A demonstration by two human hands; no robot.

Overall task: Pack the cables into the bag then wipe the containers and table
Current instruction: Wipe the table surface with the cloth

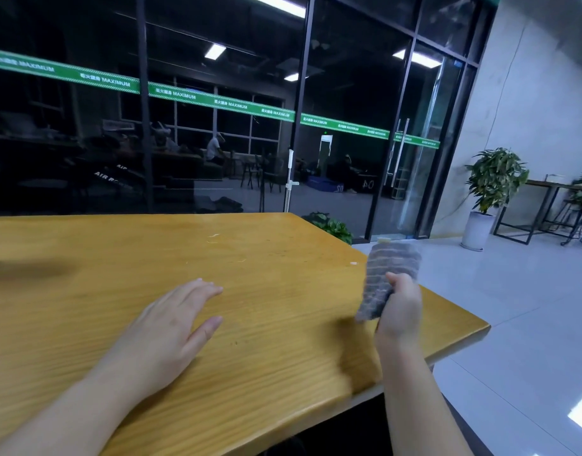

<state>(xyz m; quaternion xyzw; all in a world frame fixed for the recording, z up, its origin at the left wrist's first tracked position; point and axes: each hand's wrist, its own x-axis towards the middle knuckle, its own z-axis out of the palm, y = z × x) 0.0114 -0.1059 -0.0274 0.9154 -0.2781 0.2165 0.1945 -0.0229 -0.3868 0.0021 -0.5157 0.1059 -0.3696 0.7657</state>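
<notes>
The grey striped cloth (386,278) stands nearly upright above my right hand (399,311), its long axis running up and slightly right, blurred, over the table (266,324) edge. My right fingers curl round its lower end. My left hand (171,327) lies flat on the wood, fingers straight, well left of it.

Dim indoor light; glass reflects ceiling lamps; edges bend.

Office lobby, glass partition wall (217,126), wooden table (250,258), potted plant (495,179), tiled floor (529,307)
</notes>
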